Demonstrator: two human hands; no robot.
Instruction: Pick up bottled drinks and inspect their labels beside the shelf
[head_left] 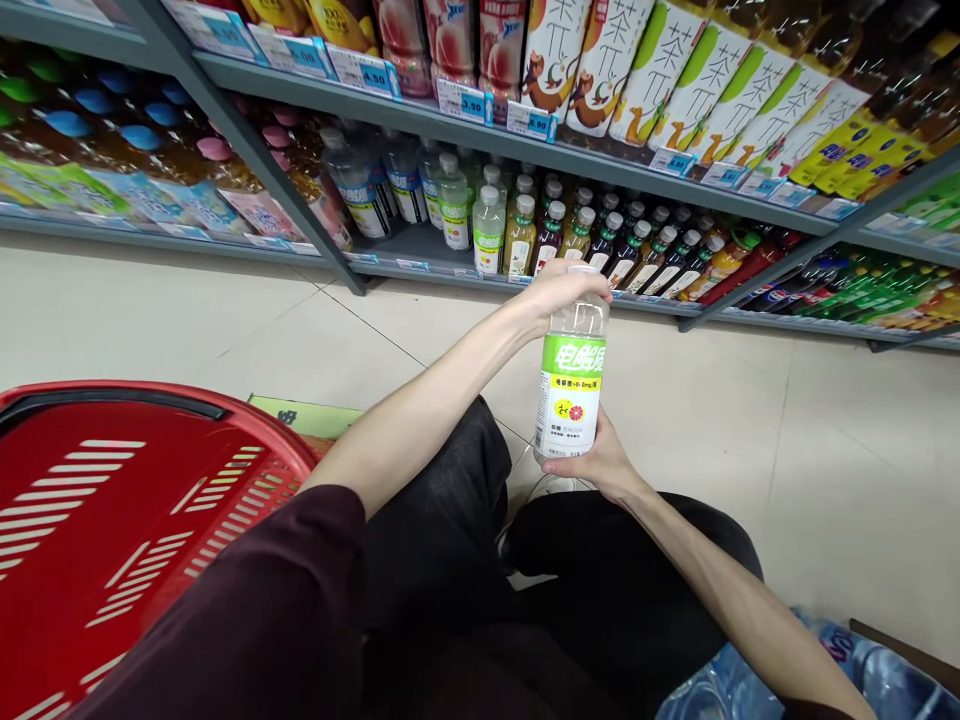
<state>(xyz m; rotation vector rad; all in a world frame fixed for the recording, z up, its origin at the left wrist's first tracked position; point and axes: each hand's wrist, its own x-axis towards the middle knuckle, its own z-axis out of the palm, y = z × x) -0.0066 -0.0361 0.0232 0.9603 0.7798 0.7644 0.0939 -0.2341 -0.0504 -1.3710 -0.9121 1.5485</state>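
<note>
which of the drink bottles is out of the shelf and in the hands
The clear bottle with the green label: the left hand grips its top and the right hand cups its base. All other bottles stand on the shelves.

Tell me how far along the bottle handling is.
Done: clear plastic bottle with green label is off the shelf. In hand: left hand grips its top, right hand supports its base. Left: red plastic basket shows no bottle inside.

A: Pale tiled floor (787,440), glossy, thin grout lines running diagonally.

B: Yep, and grey metal shelving (420,110) across the top, crammed with drink bottles (637,250), price tags (461,102) clipped along the edges.

A: Red shopping basket (112,500) parked bottom left too.
</note>
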